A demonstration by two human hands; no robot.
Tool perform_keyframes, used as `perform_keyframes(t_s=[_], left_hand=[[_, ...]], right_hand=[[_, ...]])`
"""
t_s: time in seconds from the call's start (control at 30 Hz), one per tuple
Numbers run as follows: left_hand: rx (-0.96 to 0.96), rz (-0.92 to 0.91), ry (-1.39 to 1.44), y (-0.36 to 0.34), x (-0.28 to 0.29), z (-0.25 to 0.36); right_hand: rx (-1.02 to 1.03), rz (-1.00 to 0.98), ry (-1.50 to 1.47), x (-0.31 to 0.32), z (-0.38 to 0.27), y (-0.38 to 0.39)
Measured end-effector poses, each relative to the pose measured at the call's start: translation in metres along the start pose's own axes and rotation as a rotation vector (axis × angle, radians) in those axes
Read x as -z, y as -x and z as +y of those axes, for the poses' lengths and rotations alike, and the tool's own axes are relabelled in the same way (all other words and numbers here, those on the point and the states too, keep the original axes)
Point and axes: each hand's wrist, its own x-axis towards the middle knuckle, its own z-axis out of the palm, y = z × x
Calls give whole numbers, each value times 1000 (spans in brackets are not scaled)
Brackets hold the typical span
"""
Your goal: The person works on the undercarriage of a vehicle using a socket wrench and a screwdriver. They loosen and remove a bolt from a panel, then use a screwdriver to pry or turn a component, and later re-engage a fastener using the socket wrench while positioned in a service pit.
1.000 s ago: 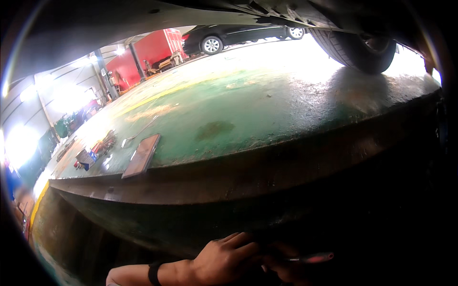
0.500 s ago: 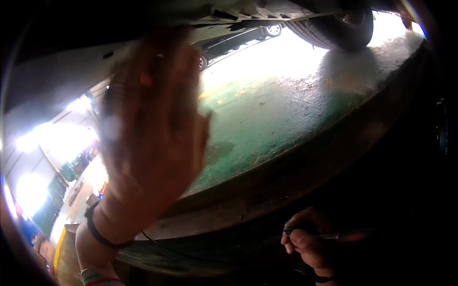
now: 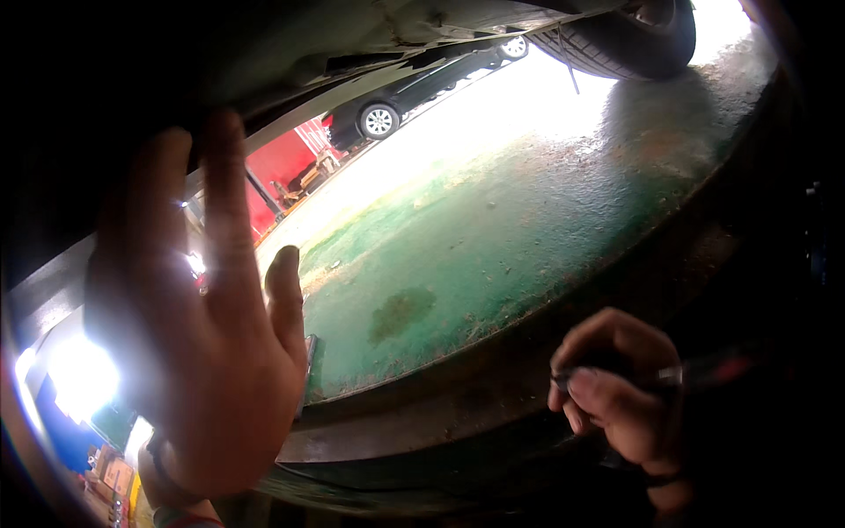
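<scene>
My left hand (image 3: 220, 334) is raised at the left, its fingers apart and pointing up. Its fingertips reach the shadowed underside of a car body (image 3: 352, 53); whether they touch it I cannot tell. Nothing shows in that hand. Lower right, in deep shadow, my right hand (image 3: 620, 387) is closed round a slim tool (image 3: 671, 376). A black end pokes out by the thumb, and a short bright metal part leads to a dark, reddish end on the right. Blur and darkness hide its exact kind.
A tyre (image 3: 634, 48) of the car above stands at the top right. The worn green floor (image 3: 475, 264) ends in a curved, dark edge (image 3: 493, 387) before me. Beyond are a black car (image 3: 378, 110), a red panel (image 3: 286, 172) and cardboard boxes (image 3: 114, 475) lower left.
My left hand has moved left and down. My right hand has risen and shifted right with the tool. The view has shifted, showing more of the black car and the red panel.
</scene>
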Motion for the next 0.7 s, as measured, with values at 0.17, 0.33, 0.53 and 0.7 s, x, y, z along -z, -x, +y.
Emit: perform_keyframes(t_s=[0.17, 0.33, 0.53, 0.7], left_hand=[[85, 77, 61, 0, -29, 18], [110, 58, 155, -9, -10, 13], [169, 1, 151, -14, -1, 19], [350, 40, 15, -30, -6, 29]], right_hand=[[-47, -348, 318, -20, -39, -87], [-265, -285, 414, -36, -64, -156], [-231, -367, 731, -29, -49, -190], [61, -167, 1660, -31, -54, -179]])
